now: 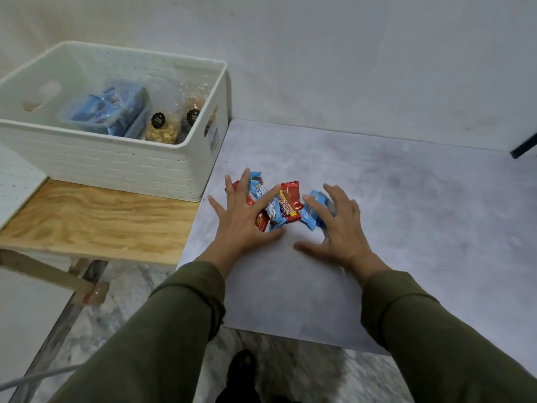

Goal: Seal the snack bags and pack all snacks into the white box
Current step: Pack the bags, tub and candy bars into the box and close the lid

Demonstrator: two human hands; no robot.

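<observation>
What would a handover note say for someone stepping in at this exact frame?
Left hand: open, fingers spread on the loose snacks.
Right hand: open, resting on the blue snack at the pile's right side.
Snacks: small red and blue packs heaped on the grey table.
Done: bagged snacks already lie in the white box on the wooden board.
Left: gather the pile and move it into the box.

Grey tabletop point(406, 228) bare right of and behind wrapper pile point(279, 205); white box point(116, 167) blocks left edge, top open; wall closes far edge.
</observation>
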